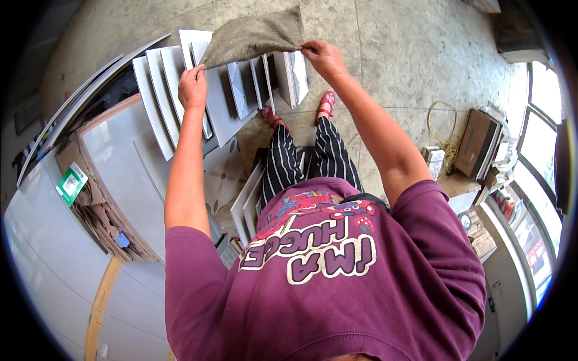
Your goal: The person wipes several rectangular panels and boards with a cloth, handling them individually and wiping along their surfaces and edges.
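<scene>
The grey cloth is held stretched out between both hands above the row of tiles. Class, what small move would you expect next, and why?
Probably lowering the cloth onto the tiles. The left hand and the right hand each pinch a corner, so it hangs spread and taut right over the upright grey tiles leaning in a row on the floor. Nothing lies between cloth and tiles, so a short drop would bring it down onto them.

Grey tiles (162, 90), standing in a fanned row just under my hands. More tiles (247, 204) leaning by my knees. Large pale slabs (114, 156) and torn cardboard (102, 222) off to my left. Yellow cord (445, 129) and a cardboard box (475, 144) on the concrete floor (397, 54), well right.
</scene>
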`<state>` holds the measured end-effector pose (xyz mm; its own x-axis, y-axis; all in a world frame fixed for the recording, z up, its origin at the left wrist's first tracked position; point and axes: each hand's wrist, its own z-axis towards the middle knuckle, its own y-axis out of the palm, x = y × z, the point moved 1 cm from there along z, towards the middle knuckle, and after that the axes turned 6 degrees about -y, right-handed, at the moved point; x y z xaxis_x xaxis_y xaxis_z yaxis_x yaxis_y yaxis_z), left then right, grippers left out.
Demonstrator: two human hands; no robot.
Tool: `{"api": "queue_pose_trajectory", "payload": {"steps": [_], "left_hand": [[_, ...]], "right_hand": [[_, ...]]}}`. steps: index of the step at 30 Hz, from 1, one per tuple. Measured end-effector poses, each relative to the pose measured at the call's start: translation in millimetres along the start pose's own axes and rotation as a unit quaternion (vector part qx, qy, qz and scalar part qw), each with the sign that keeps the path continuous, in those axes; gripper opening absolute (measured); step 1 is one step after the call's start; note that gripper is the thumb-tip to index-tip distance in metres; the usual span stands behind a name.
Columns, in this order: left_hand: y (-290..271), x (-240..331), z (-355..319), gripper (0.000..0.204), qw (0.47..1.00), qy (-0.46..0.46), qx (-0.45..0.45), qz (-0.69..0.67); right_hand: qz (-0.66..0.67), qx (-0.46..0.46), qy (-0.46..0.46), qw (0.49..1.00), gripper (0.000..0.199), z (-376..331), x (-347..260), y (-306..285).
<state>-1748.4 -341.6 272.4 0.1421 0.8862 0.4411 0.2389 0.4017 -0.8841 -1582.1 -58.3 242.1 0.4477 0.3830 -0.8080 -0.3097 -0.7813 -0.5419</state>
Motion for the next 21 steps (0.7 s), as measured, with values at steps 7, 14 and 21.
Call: {"api": "queue_pose_trajectory", "payload": {"steps": [7,14,21], "left_hand": [[34,-38,-40,0.018,0.994,-0.037,-0.07,0.082],[37,-58,-119,0.019,0.977,-0.111,-0.155,0.095],[27,-70,-183,0.019,0.957,-0.137,-0.227,0.115]], "right_hand": [[-0.081,-0.068,0.052,0.993,0.017,-26,26,40],[-0.065,-0.155,0.081,0.982,0.017,-93,44,48],[-0.096,-0.302,0.075,0.945,0.021,-146,65,33]]}}
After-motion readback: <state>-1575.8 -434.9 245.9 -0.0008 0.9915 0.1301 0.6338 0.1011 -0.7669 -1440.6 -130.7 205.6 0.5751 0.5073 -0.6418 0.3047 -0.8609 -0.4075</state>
